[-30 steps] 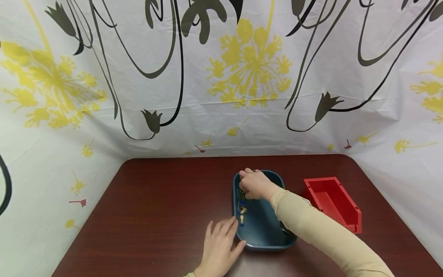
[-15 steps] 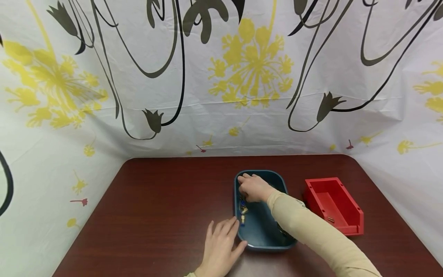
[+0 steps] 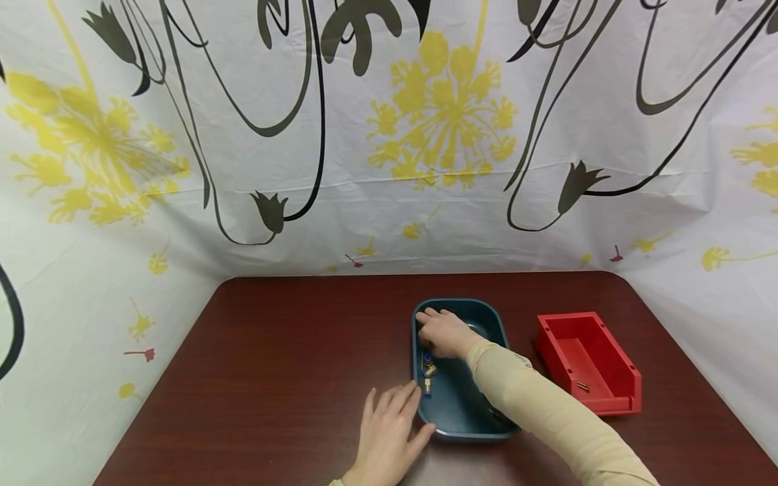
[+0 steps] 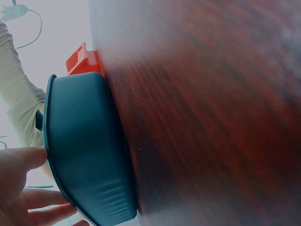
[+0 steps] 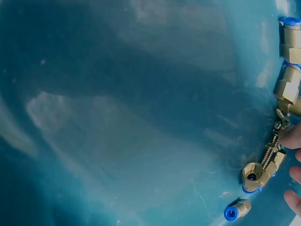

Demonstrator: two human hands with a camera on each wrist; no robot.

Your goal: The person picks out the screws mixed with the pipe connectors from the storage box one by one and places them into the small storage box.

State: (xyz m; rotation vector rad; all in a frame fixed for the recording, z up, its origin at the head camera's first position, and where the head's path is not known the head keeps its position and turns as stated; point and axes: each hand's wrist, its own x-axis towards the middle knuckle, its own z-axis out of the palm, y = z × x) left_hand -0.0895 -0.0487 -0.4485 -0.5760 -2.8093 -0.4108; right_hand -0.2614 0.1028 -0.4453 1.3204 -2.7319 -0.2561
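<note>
A dark teal basin (image 3: 464, 405) holds brass fittings (image 5: 287, 87) with blue collars along one side. Several thin brass-coloured screws (image 5: 270, 151) lie among them. My right hand (image 3: 446, 332) reaches down into the basin at its far left. In the right wrist view, the right fingertips (image 5: 290, 137) are right at the screws; whether they pinch one is cut off by the frame edge. Nearer me, a loose fitting (image 5: 237, 210) lies apart from the others. My left hand (image 3: 387, 432) rests against the basin's near left rim, fingers extended and thumb on the rim.
A red bin (image 3: 626, 403) stands right of the basin, with a small brass-coloured piece (image 3: 583, 387) on its floor. My right sleeve (image 3: 535, 398) passes over the basin's right side and hides things there. The brown table (image 3: 292, 378) ends at a patterned cloth (image 3: 340, 148).
My right hand has shifted slightly toward me and lower among the parts. The sleeve moved a little left, uncovering the small piece in the red bin. My left hand stayed at the rim.
</note>
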